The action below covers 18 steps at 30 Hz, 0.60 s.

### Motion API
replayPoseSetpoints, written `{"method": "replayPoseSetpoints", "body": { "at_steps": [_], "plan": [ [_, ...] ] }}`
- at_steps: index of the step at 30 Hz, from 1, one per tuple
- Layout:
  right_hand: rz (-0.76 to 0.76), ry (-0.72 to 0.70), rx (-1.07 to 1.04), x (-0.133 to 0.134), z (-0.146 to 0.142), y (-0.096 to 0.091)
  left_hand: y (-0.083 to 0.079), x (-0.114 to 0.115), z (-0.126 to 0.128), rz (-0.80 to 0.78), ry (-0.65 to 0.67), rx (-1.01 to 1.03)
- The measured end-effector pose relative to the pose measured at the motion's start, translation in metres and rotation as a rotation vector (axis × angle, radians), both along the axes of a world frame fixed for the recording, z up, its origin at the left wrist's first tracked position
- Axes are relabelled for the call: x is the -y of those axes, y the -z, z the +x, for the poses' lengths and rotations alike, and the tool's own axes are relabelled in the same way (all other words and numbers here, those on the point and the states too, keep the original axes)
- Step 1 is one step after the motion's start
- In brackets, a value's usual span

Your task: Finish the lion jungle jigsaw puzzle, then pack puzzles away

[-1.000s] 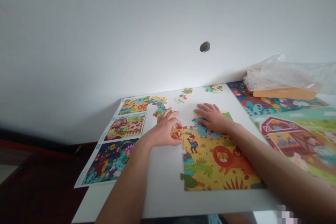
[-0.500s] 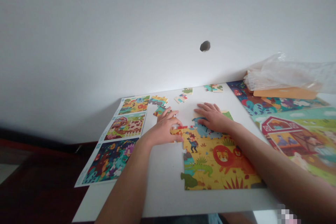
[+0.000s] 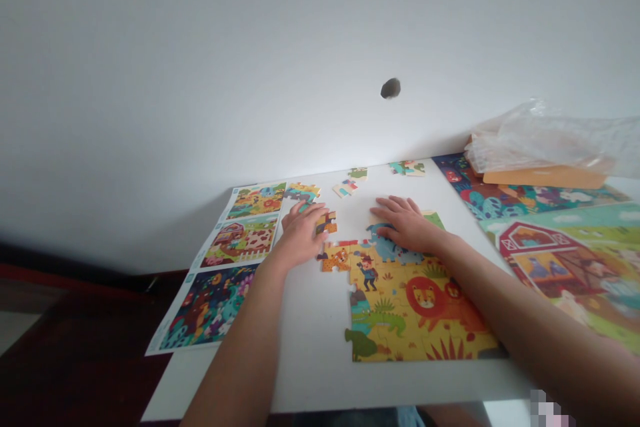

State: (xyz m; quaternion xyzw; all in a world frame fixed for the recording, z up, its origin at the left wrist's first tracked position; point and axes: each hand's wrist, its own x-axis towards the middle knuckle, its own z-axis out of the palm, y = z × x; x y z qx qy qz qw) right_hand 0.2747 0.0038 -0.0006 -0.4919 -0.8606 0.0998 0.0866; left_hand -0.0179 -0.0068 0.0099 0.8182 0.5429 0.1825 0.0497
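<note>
A partly joined jigsaw puzzle with a lion, a crocodile and an explorer lies on the white table. My right hand rests flat on its upper part, fingers spread, beside the blue elephant. At the puzzle's upper left edge sits a leopard puzzle piece, apparently joined to it. My left hand is just beyond that piece, fingers stretched over loose pieces and partly hiding them. One loose orange and brown piece shows by its fingertips. Another loose group of pieces lies behind the left hand.
More loose pieces and a joined pair lie near the wall. A sheet of three reference pictures is at left. On the right are a farm puzzle, a dark forest puzzle, an orange box and clear plastic.
My left hand has moved left and away from me, off the leopard piece to the loose pieces, uncovering the leopard piece. My right hand has stayed in place.
</note>
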Motion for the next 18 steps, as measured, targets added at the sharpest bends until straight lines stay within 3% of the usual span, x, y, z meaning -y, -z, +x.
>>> {"method": "replayPoseSetpoints", "body": {
  "at_steps": [18],
  "plan": [
    [-0.014, 0.005, 0.000, -0.0015, 0.0014, 0.0021, 0.0013, -0.0064, 0.0025, -0.010, -0.071, -0.020]
  ]
}}
